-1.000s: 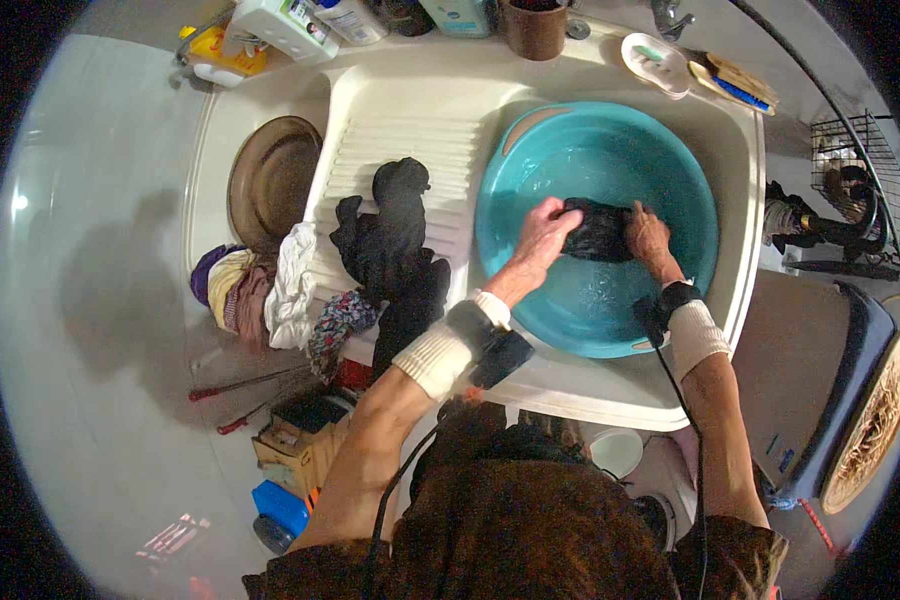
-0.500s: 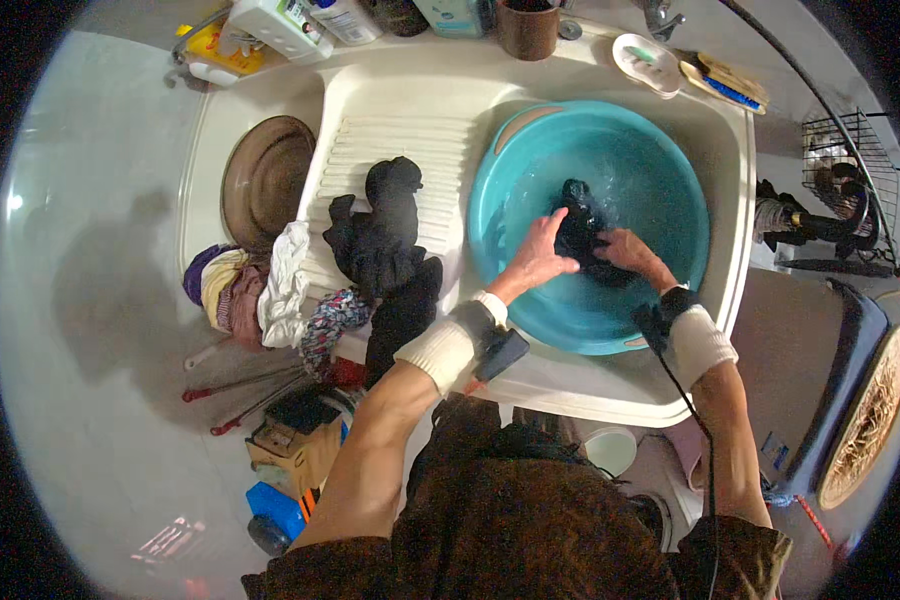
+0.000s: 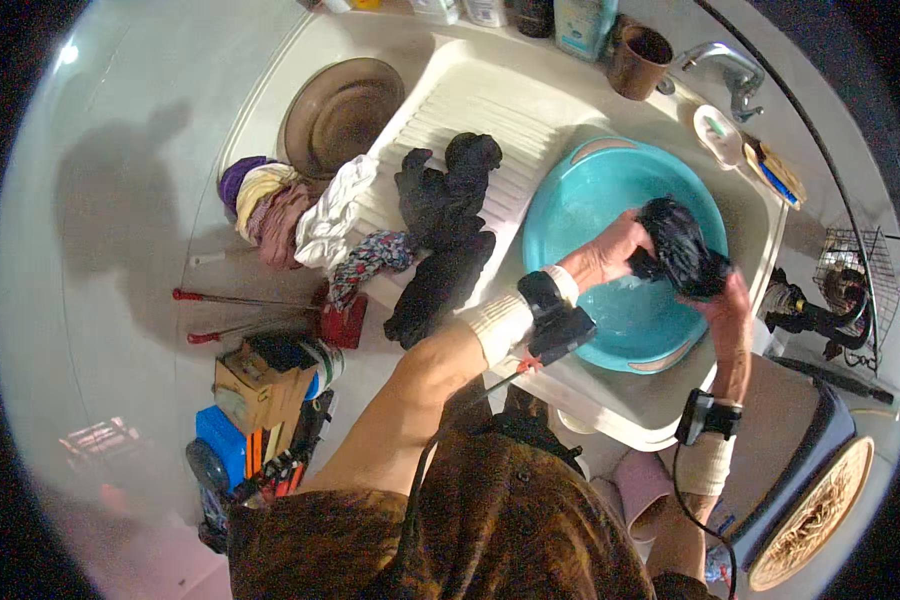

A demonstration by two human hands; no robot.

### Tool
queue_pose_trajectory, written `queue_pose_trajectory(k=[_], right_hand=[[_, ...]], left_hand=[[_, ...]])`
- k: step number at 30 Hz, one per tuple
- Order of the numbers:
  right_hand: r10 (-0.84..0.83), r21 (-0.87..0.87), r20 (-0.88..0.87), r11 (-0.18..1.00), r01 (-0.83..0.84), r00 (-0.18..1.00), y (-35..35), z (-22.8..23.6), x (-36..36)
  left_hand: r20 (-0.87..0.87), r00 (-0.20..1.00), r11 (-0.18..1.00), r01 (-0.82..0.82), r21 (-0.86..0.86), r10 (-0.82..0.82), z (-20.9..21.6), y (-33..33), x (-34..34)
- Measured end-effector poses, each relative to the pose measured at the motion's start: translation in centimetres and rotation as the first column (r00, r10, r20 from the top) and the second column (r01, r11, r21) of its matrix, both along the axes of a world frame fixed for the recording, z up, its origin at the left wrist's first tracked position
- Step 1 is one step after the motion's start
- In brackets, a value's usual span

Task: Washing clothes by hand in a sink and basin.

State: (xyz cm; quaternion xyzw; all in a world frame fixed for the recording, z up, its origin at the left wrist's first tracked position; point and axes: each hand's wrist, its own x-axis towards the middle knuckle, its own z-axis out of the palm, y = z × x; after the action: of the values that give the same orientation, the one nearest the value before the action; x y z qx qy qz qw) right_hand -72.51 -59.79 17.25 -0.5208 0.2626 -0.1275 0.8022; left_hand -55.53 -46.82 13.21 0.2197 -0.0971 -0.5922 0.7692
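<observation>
A wet, shiny black piece of cloth (image 3: 675, 235) is held bunched up over the turquoise basin (image 3: 562, 185). On its left side my left hand (image 3: 610, 252) is closed around an end. My right hand (image 3: 730, 312) grips the lower right end, close to the basin's right rim. What kind of garment it is cannot be made out. Cloudy water fills the basin, which sits in the white sink (image 3: 630, 425). Left of it, a dark crumpled garment (image 3: 440, 205) lies on the ridged washboard (image 3: 515, 110). Dark bands with small devices are strapped around both my wrists.
White (image 3: 335, 215), patterned (image 3: 370, 262) and purple (image 3: 245, 178) cloths hang over the sink's left edge, by a brown round lid (image 3: 345, 110). Along the back stand bottles, a brown cup (image 3: 640, 62), a faucet (image 3: 735, 75), a soap dish (image 3: 717, 135) and a brush (image 3: 775, 178).
The black cloth has come up out of the water, and both hands now grip it. My right hand has moved to the basin's right rim. The whole view has turned and shifted.
</observation>
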Motion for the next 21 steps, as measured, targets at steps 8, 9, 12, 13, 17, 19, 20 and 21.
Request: queue_pose_trajectory(k=[8, 9, 12, 13, 17, 19, 20, 21], right_hand=[[-0.110, 0.551, 0.198, 0.834, -0.018, 0.974, 6.2, -5.3, 3.1], [-0.173, 0.633, 0.191, 0.774, 0.013, 0.966, 6.7, -4.5, 3.4], [-0.128, 0.696, 0.348, 0.699, -0.164, 0.929, 7.4, -2.7, 3.8], [-0.152, 0.710, 0.185, 0.704, -0.025, 0.971, 7.1, -3.0, 3.9], [-0.153, 0.558, 0.045, 0.823, 0.102, 0.987, 6.4, -2.9, 2.7], [-0.128, 0.540, 0.114, 0.841, 0.046, 0.985, 6.8, -2.1, 3.0], [-0.121, 0.538, 0.117, 0.842, 0.039, 0.986, 7.5, -1.0, 3.2], [-0.095, 0.532, 0.106, 0.846, 0.024, 0.990, 8.1, -0.2, 3.4]], left_hand=[[-0.144, 0.990, 1.000, 0.010, 0.006, -0.009, 2.3, -0.3, -0.9], [0.042, 0.995, 0.994, -0.091, 0.063, 0.089, 1.9, -0.3, -1.2], [0.785, 0.619, 0.897, -0.334, 0.290, -0.023, 1.3, 0.3, -1.6], [0.897, 0.416, 0.877, -0.364, 0.313, -0.148, 0.0, -0.4, -1.9], [0.873, 0.372, 0.873, -0.246, 0.422, -0.317, -0.2, -1.2, -0.8], [0.395, 0.903, 0.977, 0.097, 0.192, -0.167, 2.7, 1.1, 0.8], [0.398, 0.903, 0.978, 0.090, 0.189, -0.160, 2.9, 1.1, 1.3], [0.399, 0.908, 0.992, 0.110, 0.068, -0.128, 3.2, 1.1, 1.7]])
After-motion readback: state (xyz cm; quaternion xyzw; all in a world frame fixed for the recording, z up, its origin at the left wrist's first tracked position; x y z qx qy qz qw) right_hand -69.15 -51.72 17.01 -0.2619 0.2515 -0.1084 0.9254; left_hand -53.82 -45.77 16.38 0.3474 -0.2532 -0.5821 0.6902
